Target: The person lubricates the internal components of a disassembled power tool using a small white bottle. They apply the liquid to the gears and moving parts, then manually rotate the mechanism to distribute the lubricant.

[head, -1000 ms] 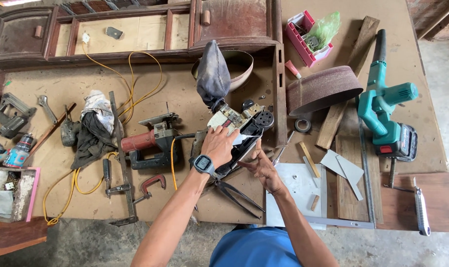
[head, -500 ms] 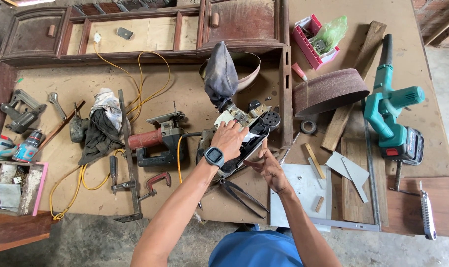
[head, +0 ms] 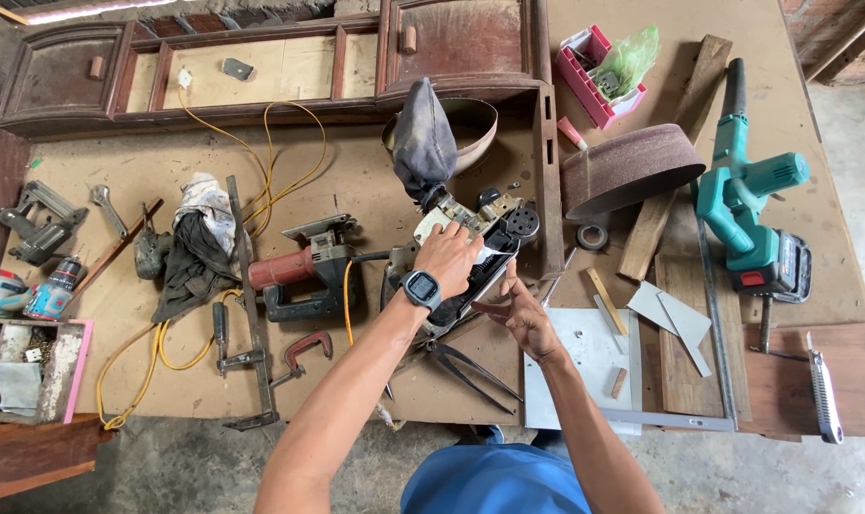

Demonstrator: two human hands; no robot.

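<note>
Overhead, the left hand presses flat on a belt sander lying mid-table, fingers spread over its body. The right hand touches the sander's edge, fingers half-curled, holding nothing. Its cord appears attached; a bumped trigger could catch fingertips.

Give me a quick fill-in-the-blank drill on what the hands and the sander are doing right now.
1. The left hand presses down on the belt ____.
2. The dust bag on that tool is dark ____.
3. The right hand holds ____.
4. The wrist bearing the watch is the ____.

Missing words: sander; grey; nothing; left
</note>
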